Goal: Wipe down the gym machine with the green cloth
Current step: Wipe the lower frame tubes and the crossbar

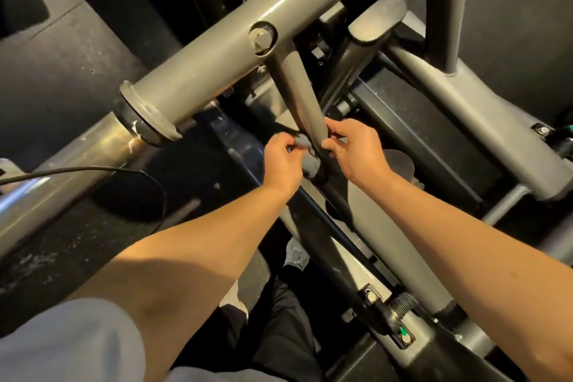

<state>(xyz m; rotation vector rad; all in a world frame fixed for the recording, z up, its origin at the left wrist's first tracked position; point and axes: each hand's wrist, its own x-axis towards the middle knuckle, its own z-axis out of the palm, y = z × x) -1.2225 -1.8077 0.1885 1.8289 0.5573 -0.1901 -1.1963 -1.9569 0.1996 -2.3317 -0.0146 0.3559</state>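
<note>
The gym machine is a frame of grey steel tubes, with a thick diagonal beam point(217, 56) crossing the upper middle. A thinner grey strut point(297, 93) drops from its bolted joint toward me. The cloth point(305, 146) looks grey-green in this dim light and is wrapped around the strut's lower end. My left hand point(283, 161) pinches one end of the cloth on the strut's left side. My right hand point(356, 149) grips the other end on the right side. Most of the cloth is hidden by my fingers and the strut.
A chrome plate sleeve point(62, 170) with a grey collar point(145, 115) sticks out at the left. A black cable point(124, 174) loops over the dark rubber floor point(77, 56). More tubes point(465, 102) and a black lever with a green-marked latch point(403, 332) crowd the right.
</note>
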